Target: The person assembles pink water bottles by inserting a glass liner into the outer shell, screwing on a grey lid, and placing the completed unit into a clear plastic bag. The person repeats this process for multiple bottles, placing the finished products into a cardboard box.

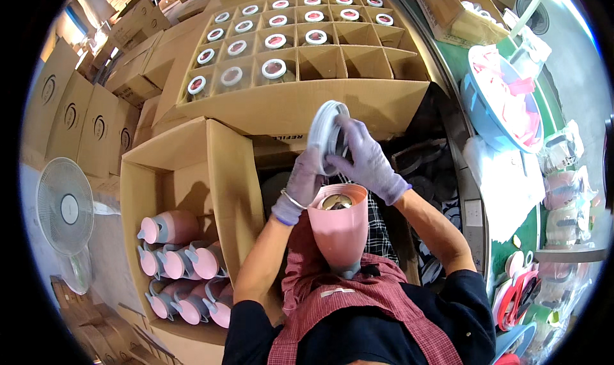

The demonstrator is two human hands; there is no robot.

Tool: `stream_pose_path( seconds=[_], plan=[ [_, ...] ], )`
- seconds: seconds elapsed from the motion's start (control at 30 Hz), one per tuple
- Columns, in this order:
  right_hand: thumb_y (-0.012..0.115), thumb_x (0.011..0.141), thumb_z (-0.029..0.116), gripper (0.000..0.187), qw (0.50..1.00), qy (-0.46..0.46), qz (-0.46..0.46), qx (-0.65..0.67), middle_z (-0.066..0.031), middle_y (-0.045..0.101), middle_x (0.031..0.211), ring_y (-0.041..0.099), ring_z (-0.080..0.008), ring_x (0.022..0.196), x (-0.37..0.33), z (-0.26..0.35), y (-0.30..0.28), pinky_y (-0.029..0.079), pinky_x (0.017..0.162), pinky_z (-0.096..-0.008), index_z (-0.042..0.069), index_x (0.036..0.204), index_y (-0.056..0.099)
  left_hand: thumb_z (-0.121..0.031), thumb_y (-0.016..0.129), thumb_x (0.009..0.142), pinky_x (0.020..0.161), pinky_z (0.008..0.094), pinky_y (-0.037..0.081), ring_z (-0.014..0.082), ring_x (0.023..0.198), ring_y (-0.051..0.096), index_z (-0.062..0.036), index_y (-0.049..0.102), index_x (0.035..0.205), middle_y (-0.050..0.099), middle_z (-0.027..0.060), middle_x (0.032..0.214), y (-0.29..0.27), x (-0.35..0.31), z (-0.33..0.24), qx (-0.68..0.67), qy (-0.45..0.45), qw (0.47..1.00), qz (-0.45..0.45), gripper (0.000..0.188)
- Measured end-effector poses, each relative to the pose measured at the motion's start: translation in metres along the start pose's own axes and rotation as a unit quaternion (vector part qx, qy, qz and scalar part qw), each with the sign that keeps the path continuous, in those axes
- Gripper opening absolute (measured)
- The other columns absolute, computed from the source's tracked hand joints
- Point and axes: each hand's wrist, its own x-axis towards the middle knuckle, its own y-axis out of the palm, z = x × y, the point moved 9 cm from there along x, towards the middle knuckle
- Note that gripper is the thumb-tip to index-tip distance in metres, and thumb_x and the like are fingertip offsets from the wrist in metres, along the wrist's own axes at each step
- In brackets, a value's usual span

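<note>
The pink cup [339, 230] may tip if a wrist knocks it, since neither hand grips it and its narrow base appears to rest against the apron [377, 294]; the white lid [323, 131] may also slip should the gloves lose its rim. The lid lies between the hands, above the cup's open mouth: the left hand [304, 182] pinches its lower edge, the right hand [369, 160] its right side.
</note>
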Motion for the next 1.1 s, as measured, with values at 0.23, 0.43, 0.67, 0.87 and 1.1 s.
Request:
stream_pose_path(
  seconds=[0.23,0.43,0.67,0.87,1.1],
  plan=[
    [0.051,0.098,0.055,0.06,0.975,-0.053,0.086,0.199,-0.0124,0.071,0.1,0.072,-0.0257,0.089,-0.001,-0.023,0.032,0.059,0.08,-0.0349,0.002,0.126,0.059,-0.035,0.068,0.092,0.109,0.0381,0.04,0.0226,0.127,0.052,-0.0009,0.058,0.138,0.057,0.0126,0.141,-0.008,-0.016,-0.04,0.392,0.231,0.89,0.005,0.058],
    [0.067,0.083,0.027,0.042,0.883,-0.123,0.45,-0.052,-0.0173,0.072,0.103,0.069,-0.0363,0.096,-0.057,-0.022,0.1,0.053,0.087,-0.0447,0.006,0.12,0.067,-0.048,0.031,0.109,0.107,0.0375,0.047,0.0234,0.123,0.059,0.0016,0.051,0.14,0.058,0.0151,0.137,-0.108,-0.047,0.007,0.199,0.032,0.959,-0.201,0.062],
    [0.067,0.079,0.038,0.04,0.863,-0.038,0.461,-0.201,-0.024,0.073,0.095,0.071,-0.0399,0.091,-0.06,-0.027,0.132,0.056,0.08,-0.0463,0.001,0.093,0.077,-0.052,0.031,0.108,0.108,0.0396,0.047,0.025,0.125,0.058,-0.0002,0.047,0.142,0.057,0.0145,0.138,-0.113,-0.047,0.021,0.16,0.012,0.972,-0.172,0.064],
    [0.066,0.085,0.043,0.047,0.951,0.044,0.273,-0.14,-0.0223,0.071,0.092,0.069,-0.0397,0.094,-0.04,-0.026,0.091,0.054,0.083,-0.0491,0.0,0.103,0.072,-0.054,0.03,0.108,0.107,0.0401,0.048,0.0247,0.127,0.056,-0.0003,0.045,0.144,0.055,0.0142,0.14,-0.089,-0.04,0.003,0.228,0.013,0.961,-0.154,0.067],
    [0.057,0.098,0.051,0.054,0.918,0.109,0.059,0.378,-0.0183,0.069,0.088,0.068,-0.0302,0.076,-0.011,-0.018,0.053,0.057,0.076,-0.04,-0.002,0.105,0.067,-0.038,0.041,0.108,0.106,0.0315,0.043,0.0175,0.121,0.058,0.0027,0.058,0.135,0.061,0.0116,0.134,-0.055,-0.041,-0.008,0.272,0.086,0.943,-0.17,0.051]
  ],
)
